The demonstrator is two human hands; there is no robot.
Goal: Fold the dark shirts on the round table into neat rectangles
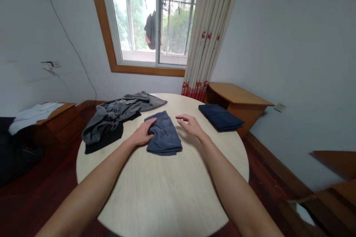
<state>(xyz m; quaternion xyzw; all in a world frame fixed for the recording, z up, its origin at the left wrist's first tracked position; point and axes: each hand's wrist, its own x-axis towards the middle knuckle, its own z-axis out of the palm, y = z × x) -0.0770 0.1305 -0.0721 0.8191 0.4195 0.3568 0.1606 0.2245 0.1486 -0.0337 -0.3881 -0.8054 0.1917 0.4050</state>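
Note:
A folded blue-grey cloth [166, 137] lies near the middle of the round pale table [164, 192]. My left hand [144, 132] rests on its left edge, fingers apart, the fingertips on the fabric. To the right of the cloth, my right hand [190, 125] is held just over the table with its fingers apart and nothing in it. A folded dark navy garment [221, 117] lies at the table's right side. On the left side are a crumpled grey garment [119, 109] with a print and a black cloth [107, 141] partly under it.
Behind the table are a window [139, 18] and a patterned curtain [210, 26]. A wooden desk [239, 94] stands at the back right, close to the table. At the left, a low wooden cabinet [62, 120] bears white cloth [35, 116].

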